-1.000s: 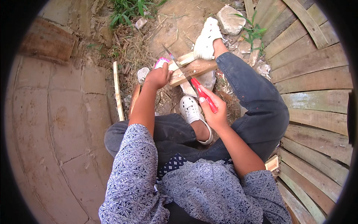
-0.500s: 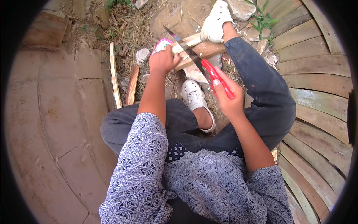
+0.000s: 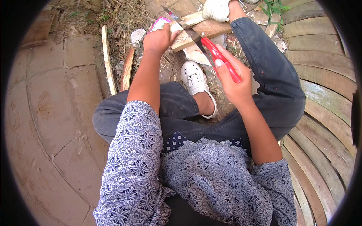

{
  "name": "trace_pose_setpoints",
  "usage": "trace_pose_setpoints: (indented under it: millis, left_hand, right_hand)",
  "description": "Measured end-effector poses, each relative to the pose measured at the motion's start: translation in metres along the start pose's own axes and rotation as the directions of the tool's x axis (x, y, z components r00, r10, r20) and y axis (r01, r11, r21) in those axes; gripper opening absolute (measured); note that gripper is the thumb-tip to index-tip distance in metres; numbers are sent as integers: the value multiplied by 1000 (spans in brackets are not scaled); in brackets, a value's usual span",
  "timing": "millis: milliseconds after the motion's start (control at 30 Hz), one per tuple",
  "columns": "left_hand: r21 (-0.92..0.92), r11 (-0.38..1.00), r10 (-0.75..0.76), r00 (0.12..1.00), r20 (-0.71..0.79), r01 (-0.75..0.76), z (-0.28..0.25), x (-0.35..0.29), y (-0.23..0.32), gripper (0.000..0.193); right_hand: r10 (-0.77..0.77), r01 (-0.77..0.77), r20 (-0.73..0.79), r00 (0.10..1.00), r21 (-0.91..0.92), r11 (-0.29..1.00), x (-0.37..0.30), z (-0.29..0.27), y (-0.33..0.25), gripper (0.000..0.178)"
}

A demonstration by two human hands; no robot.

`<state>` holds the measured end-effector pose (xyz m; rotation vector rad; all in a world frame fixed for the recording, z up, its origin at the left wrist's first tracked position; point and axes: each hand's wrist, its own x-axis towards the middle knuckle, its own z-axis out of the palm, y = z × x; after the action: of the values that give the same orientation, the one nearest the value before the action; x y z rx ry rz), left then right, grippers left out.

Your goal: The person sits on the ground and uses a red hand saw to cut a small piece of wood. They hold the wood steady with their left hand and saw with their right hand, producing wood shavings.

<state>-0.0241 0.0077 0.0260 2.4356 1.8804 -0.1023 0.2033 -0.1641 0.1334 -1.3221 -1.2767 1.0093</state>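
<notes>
My right hand is wrapped round the red handle of a hand saw. Its dark blade points up and to the left, lying across a pale wooden strip. To the left of the blade, my left hand is closed on the strip's near end. A pink and white wrapper shows at its fingers, which partly hide it. Beneath the strip lies a thicker brown piece of wood. One white clog of mine is at the strip's far end; the other clog rests on the ground.
Two narrow wood offcuts lie left of my left arm, near a pale stone. A cracked paved surface spreads along the left. A wall of wooden slats curves down the right. Dry grass and stones cover the far ground.
The whole scene sits higher in the picture as the view has shifted. Both hands keep their grips, and the saw still crosses the strip at nearly the same place.
</notes>
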Motion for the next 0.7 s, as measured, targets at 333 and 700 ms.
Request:
trace_pose_setpoints:
  millis: [333, 700]
  left_hand:
    - [6, 998, 56, 998, -36, -56, 1, 3, -8, 61]
    - [11, 999, 49, 996, -75, -49, 5, 2, -3, 61]
  right_hand:
    - [75, -71, 37, 997, -99, 993, -56, -36, -35, 43]
    - [117, -115, -7, 993, 117, 986, 13, 22, 11, 42]
